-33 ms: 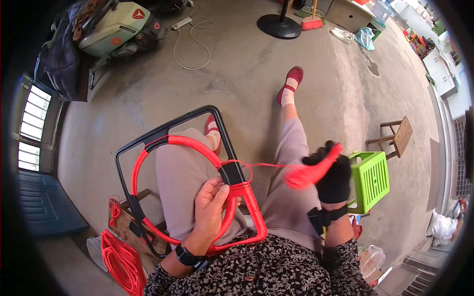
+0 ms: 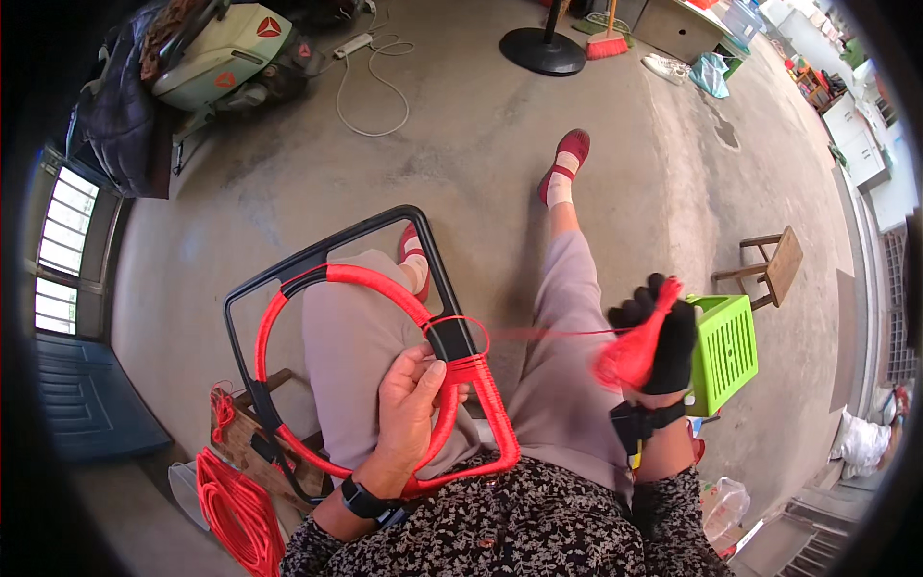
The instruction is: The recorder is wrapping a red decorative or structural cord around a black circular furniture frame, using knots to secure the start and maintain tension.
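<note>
A black rectangular frame (image 2: 317, 245) with a ring (image 2: 261, 337) inside it rests across my lap. Red cord is wound tightly round the ring and over the frame's near right side. My bare left hand (image 2: 406, 409) pinches the ring beside the black joint, its thumb on top near the red windings. My right hand (image 2: 675, 346), in a black glove, is closed on a bundle of red cord (image 2: 627, 361), blurred by motion. From the bundle a thin strand (image 2: 558, 333) runs left to a loose loop around the joint.
On my right stand a green plastic stool (image 2: 726, 351) and a small wooden stool (image 2: 786, 267). A coil of red cord (image 2: 236, 510) hangs at lower left beside a wooden seat (image 2: 245, 442). Further off are a scooter (image 2: 226, 62), a white cable (image 2: 361, 125) and a round black base (image 2: 541, 53).
My right hand has moved slightly to the right with the cord bundle, and the strand stretches further. My left hand and the frame have stayed put.
</note>
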Available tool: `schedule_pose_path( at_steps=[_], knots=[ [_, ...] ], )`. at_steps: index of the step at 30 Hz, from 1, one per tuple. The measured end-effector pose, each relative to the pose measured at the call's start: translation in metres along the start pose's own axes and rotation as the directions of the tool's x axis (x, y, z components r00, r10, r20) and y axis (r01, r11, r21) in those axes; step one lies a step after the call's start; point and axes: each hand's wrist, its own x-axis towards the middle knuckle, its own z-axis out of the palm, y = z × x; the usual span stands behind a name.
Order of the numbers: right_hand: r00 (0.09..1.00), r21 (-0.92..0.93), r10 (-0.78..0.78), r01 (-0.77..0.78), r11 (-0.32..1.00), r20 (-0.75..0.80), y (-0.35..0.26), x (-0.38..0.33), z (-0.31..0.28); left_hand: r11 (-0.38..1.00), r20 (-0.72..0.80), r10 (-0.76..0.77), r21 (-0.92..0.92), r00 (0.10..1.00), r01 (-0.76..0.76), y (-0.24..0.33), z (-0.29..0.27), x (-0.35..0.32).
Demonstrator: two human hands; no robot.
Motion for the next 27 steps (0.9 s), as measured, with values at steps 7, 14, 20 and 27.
schedule_pose_path(
  at_steps=[7,14,20,27],
  knots=[
    [0.960,-0.320,0.277,-0.273,0.907,-0.034,0.001,0.004,-0.025,1.000,0.046,-0.006,0.009,0.999,0.006,-0.002,0.003,0.001],
    [0.815,-0.766,0.578,-0.349,0.540,0.036,0.071,0.004,0.033,0.999,0.040,-0.017,-0.031,0.999,0.019,-0.006,0.000,0.002],
    [0.832,-0.797,0.331,0.199,0.570,0.445,0.063,-0.024,0.066,1.000,0.046,-0.019,0.010,0.999,0.018,-0.008,-0.005,0.004],
    [0.910,-0.748,0.415,-0.274,0.604,0.003,0.033,-0.013,0.053,0.995,0.018,-0.077,-0.059,0.997,0.077,-0.003,-0.010,0.003]
  ],
)
